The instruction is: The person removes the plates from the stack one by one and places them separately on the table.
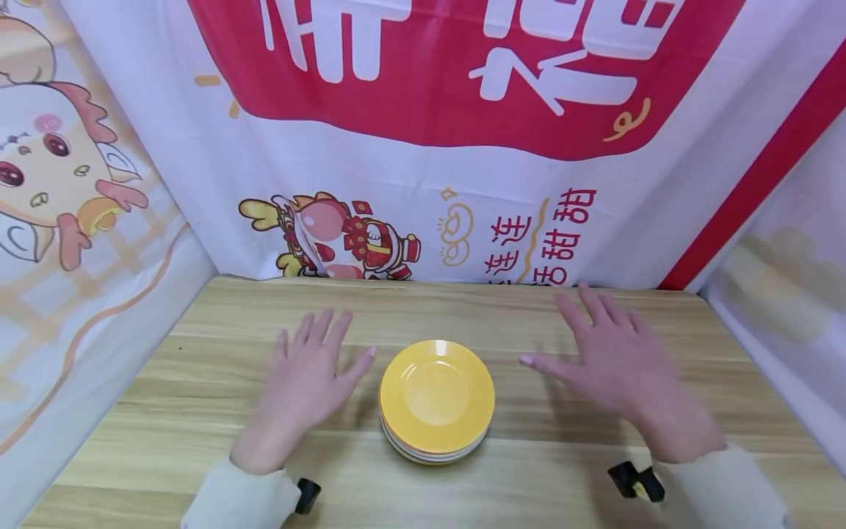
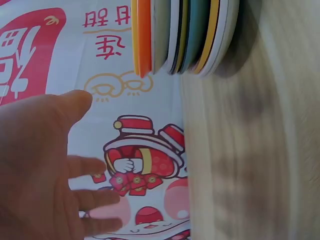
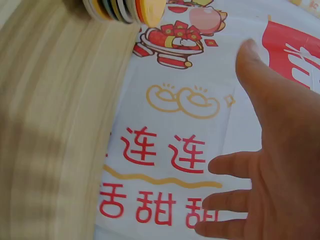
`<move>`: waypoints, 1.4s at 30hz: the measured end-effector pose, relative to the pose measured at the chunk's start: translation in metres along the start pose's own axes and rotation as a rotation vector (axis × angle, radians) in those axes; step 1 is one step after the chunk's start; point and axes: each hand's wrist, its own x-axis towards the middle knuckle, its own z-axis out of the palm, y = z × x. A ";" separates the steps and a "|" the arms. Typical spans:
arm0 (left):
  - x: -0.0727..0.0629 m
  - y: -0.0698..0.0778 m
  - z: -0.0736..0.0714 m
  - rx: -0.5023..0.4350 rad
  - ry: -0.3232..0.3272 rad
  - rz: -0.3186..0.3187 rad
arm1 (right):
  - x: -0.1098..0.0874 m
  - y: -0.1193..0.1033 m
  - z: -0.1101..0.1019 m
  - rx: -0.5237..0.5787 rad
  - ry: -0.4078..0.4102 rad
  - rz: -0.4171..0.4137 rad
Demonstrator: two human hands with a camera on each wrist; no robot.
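A stack of plates (image 1: 438, 397) stands on the wooden table, its top plate yellow. Seen from the side in the left wrist view, the stacked plates (image 2: 192, 35) show orange, white, teal and yellow rims. My left hand (image 1: 307, 382) is spread just left of the stack, thumb toward it, holding nothing. On the other side, farther off, my right hand (image 1: 611, 360) is also spread with an empty palm. Both hands are apart from the plates. In the right wrist view only the edge of the stack (image 3: 125, 10) shows at the top.
The wood-grain table (image 1: 515, 485) meets a white cloth backdrop (image 1: 423, 184) with red lettering and cartoon figures. Printed cloth walls rise at the left (image 1: 86, 220) and right (image 1: 786, 279). A small black device (image 1: 636, 481) sits at the right cuff, another (image 1: 308, 496) at the left.
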 end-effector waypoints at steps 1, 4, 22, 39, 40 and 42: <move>-0.002 0.000 0.003 -0.044 -0.017 0.012 | 0.001 -0.001 0.002 0.025 0.000 -0.004; -0.007 -0.001 0.012 -0.199 -0.063 0.031 | 0.003 -0.006 0.010 0.122 0.020 -0.009; -0.020 0.010 0.047 -0.604 -0.220 -0.105 | 0.011 -0.053 0.075 0.705 0.045 0.031; -0.019 0.001 0.066 -1.039 -0.355 -0.064 | 0.013 -0.062 0.091 0.911 0.013 0.101; -0.019 -0.001 0.067 -1.071 -0.369 -0.052 | 0.013 -0.062 0.091 0.916 0.011 0.108; -0.019 -0.005 0.069 -1.128 -0.395 -0.031 | 0.015 -0.061 0.093 0.928 0.007 0.119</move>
